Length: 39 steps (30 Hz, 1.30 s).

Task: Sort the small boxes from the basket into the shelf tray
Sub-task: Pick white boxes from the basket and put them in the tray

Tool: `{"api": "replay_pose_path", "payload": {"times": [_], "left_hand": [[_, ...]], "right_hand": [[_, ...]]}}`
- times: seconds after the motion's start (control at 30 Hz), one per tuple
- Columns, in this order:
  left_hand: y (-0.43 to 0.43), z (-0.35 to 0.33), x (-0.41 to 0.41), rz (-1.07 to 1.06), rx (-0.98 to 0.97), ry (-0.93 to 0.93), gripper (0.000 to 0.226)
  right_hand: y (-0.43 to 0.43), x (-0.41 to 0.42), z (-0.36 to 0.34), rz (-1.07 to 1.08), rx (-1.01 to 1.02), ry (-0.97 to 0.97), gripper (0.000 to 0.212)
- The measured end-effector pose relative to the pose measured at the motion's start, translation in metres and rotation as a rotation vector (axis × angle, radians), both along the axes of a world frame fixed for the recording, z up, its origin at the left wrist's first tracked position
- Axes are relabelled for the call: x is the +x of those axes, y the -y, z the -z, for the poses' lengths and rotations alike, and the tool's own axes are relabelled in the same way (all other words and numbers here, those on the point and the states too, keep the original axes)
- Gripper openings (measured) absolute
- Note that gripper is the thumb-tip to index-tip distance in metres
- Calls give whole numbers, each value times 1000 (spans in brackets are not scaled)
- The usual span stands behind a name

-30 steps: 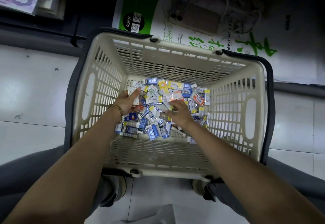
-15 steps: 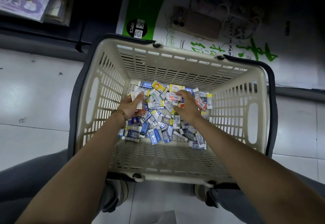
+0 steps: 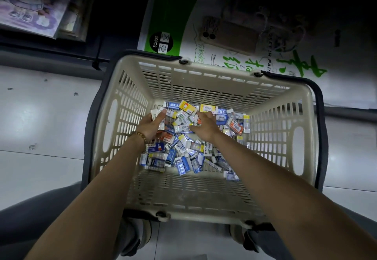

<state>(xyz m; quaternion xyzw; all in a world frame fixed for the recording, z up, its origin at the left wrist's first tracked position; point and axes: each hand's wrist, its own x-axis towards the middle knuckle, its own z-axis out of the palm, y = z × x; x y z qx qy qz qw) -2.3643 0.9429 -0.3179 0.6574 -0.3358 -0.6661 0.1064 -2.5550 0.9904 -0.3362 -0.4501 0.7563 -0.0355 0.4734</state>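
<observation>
Hands in the basket [image 3: 204,88]. The boxes [image 3: 183,161] lie heaped on its floor. Your left hand [image 3: 152,127] grips several, thumb pressed across them. Your right hand [image 3: 205,127] curls its fingers into the heap, grip unclear. Pick one matching box at a time.

The right hand [image 3: 206,126] buries its fingertips among the small boxes [image 3: 184,165] — their print is too small to read.

The small boxes [image 3: 184,163] lie in the basket [image 3: 204,194] (toward its far wall); paper pack [image 3: 336,88] behind.
</observation>
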Motion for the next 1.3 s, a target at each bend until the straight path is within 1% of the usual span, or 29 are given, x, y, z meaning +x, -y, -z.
{"api": "replay_pose_path", "payload": {"times": [0.07,0.13,0.2,0.23,0.27,0.33,0.37,0.4,0.43,0.5,0.53,0.57,0.6,0.67,0.7,0.73,0.8,0.83,0.87,0.93,1.0,1.03,1.07,1.13,1.17,1.2,1.23,1.27,1.3], "left_hand": [[1,2,0,-19,-5,-16,35],[0,4,-1,-21,-5,-7,43],[0,4,-1,-6,-4,13,51],[-1,3,-1,1,-9,17,52],[-2,3,-1,10,-16,18,57],[-2,5,1,7,-14,20,65],[-3,6,1,-1,-20,23,62],[-3,6,1,-3,-23,32,59],[-3,7,1,0,-20,43,56],[-5,7,-2,-2,-23,36,39],[-6,6,-3,-5,-29,22,30],[-6,6,-5,-8,-31,7,27],[-6,6,-6,-12,-25,-5,27],[-5,5,-8,-5,-16,-1,34],[-4,5,-8,-2,-14,4,38],[-3,5,-7,-5,-12,-4,36],[-3,4,-5,-18,-21,-32,27],[-4,5,-5,-23,-25,-38,25],[-4,5,-5,-26,-25,-36,24],[-6,6,-5,-28,-21,-20,25],[-7,8,-5,-27,-11,-21,30],[-7,7,-5,-23,-6,-20,36],[-9,7,-5,-9,1,-14,48],[-10,6,-5,32,23,6,71],[-11,5,-6,46,24,6,73],[-13,3,-8,53,22,-1,68],[-15,2,-9,49,24,-17,57],[-16,0,-10,37,27,-34,42],[-18,-2,-10,21,31,-50,32]], "right_hand": [[-2,-1,3,-67,8,-8,60],[-8,-7,4,-148,-39,-18,44],[-14,-14,7,-87,-146,-37,31],[-17,-18,7,0,-205,-60,30],[-19,-22,6,101,-248,-79,34],[-21,-31,4,227,-239,-38,52],[-21,-34,3,218,-194,1,62],[-21,-34,3,158,-145,11,69],[-22,-31,3,70,-108,-2,71],[-23,-18,1,-85,-88,-7,64],[-24,-13,0,-136,-86,21,58],[-25,-9,-1,-164,-87,70,51],[-26,-7,-2,-147,-90,140,45],[-28,-9,-6,20,-155,253,37],[-28,-14,-9,142,-230,241,36],[-29,-20,-10,261,-302,165,35],[-34,-39,-8,428,-374,-92,39],[-38,-49,-6,471,-350,-179,42],[-42,-57,-2,495,-285,-185,47],[-51,-62,3,450,-132,-59,63],[-62,-58,4,399,-89,95,73],[-66,-57,1,414,-102,185,73],[-68,-58,-2,423,-117,264,69],[-70,-68,-10,399,-110,351,56],[-69,-73,-14,424,-106,384,48],[-69,-79,-17,490,-108,416,42],[-69,-82,-20,575,-122,431,38],[-71,-85,-21,634,-145,385,34],[-74,-87,-20,649,-152,294,31]]}}
